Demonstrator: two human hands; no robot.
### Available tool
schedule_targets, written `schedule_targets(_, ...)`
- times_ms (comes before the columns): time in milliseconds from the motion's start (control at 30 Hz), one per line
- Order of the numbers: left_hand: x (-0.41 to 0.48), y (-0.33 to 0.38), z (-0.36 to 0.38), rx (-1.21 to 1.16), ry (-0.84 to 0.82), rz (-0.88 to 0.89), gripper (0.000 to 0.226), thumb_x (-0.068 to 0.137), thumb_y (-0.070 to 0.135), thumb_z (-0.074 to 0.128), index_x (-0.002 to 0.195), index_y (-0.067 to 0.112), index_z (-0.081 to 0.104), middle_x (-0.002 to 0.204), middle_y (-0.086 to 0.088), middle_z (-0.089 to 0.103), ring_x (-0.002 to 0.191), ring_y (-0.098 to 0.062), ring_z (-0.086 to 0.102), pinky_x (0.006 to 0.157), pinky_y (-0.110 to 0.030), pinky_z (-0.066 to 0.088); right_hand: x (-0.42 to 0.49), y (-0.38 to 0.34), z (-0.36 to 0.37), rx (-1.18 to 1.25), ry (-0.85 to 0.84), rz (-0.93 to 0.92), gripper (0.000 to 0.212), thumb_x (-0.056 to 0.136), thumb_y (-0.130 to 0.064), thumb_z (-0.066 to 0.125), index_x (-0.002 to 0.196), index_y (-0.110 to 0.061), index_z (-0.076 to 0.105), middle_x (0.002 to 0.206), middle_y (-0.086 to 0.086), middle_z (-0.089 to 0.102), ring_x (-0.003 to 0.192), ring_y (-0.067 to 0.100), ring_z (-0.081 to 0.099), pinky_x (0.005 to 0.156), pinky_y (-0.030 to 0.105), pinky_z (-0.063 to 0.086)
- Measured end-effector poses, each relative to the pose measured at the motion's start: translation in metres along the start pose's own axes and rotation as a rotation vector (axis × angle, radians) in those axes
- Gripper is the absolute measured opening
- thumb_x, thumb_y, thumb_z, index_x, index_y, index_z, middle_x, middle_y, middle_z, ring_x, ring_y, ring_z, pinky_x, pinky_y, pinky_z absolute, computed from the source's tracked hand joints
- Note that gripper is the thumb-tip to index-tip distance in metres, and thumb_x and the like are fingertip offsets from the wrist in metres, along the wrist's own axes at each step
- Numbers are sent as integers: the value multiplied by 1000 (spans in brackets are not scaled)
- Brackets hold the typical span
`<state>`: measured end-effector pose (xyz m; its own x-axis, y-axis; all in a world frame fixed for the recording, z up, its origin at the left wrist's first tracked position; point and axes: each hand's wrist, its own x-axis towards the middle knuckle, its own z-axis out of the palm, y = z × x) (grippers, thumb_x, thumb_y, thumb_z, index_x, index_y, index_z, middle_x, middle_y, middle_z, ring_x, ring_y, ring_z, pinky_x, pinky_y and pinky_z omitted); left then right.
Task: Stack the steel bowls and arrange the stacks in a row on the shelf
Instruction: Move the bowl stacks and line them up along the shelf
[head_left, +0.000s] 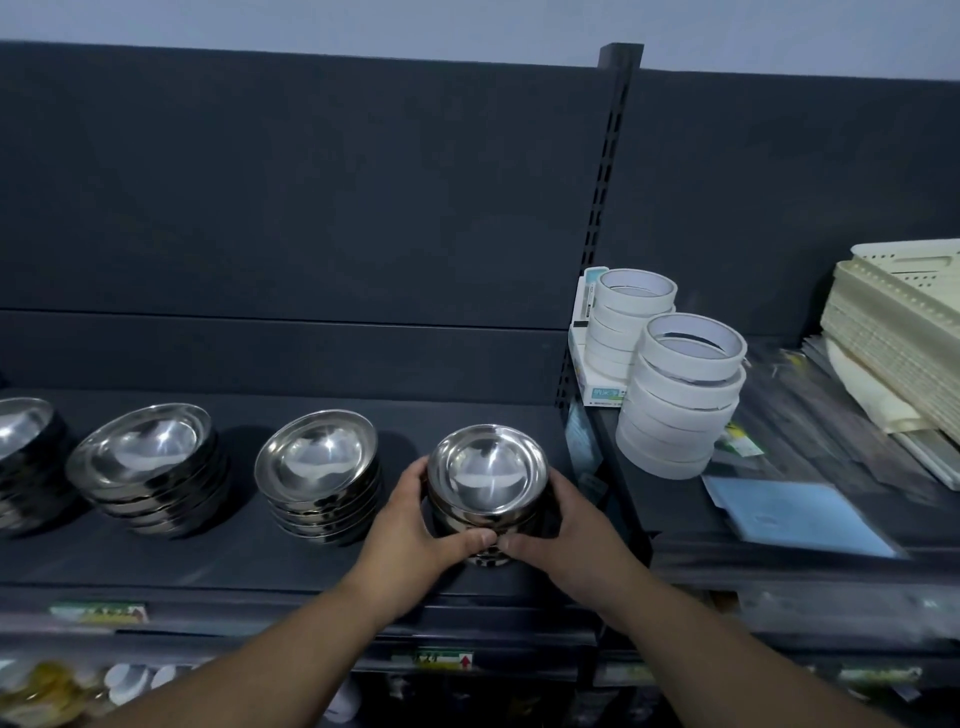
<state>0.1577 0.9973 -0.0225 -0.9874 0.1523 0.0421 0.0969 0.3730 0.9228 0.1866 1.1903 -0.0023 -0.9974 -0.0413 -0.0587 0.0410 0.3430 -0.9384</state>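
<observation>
The dark grey metal shelf (234, 551) carried a row of shiny round steel bowl stacks. The rightmost stack (487, 475) sat at three o'clock from the neighbouring stack (319, 462). The left hand (415, 525) curled round it at nine o'clock and the right hand (566, 519) at three, thumbs meeting at six. The step probably called for squaring it to the row's line and spacing, then releasing both sides evenly.
</observation>
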Motion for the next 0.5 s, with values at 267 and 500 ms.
schedule_targets(267, 1, 0, 1, -8, 1, 24, 88, 64, 31, 88, 133, 41, 33, 122, 28, 51, 109, 22, 45, 98, -12, 35, -1, 16, 7, -52, 50, -9, 75, 70, -7, 83, 125, -41, 44, 109, -27, 60, 98, -31, 47, 75, -6, 37)
schedule_targets(500, 3, -1, -2, -24, 20, 35, 93, 62, 31, 88, 138, 35, 35, 128, 25, 51, 118, 18, 42, 101, -13, 33, 2, 21, 9, -16, 92, -13, 82, 69, -11, 85, 132, -39, 43, 116, -27, 59, 105, -27, 47, 78, -6, 37)
